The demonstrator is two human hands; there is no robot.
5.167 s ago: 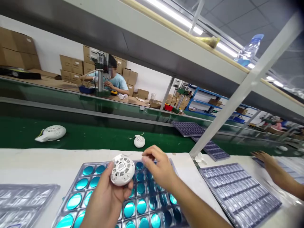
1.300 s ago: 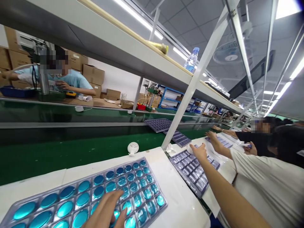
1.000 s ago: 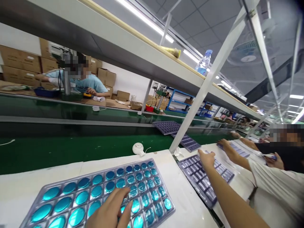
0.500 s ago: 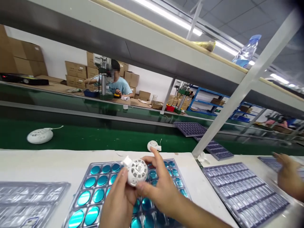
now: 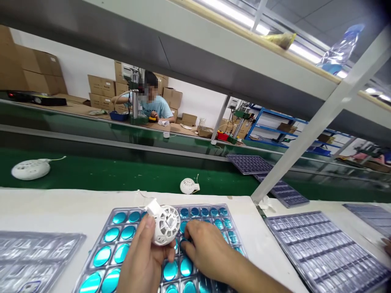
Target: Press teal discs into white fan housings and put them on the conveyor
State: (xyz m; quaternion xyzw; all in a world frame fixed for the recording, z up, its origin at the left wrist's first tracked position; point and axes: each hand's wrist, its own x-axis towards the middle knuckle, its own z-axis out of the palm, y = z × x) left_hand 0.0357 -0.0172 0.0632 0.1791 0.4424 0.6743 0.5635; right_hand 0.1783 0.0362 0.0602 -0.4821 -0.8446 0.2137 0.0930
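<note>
In the head view, the left hand (image 5: 142,254) grips a round white vented housing (image 5: 166,226) above a clear tray (image 5: 97,245) of shiny blue discs (image 5: 102,256), which lies on the white table (image 5: 253,228). The right hand (image 5: 210,252), fingers curled, is low over the tray; its fingertips are partly hidden, so whether they pinch a disc I cannot tell. Two similar housings (image 5: 188,186) rest on the green surface (image 5: 122,175) beyond
</note>
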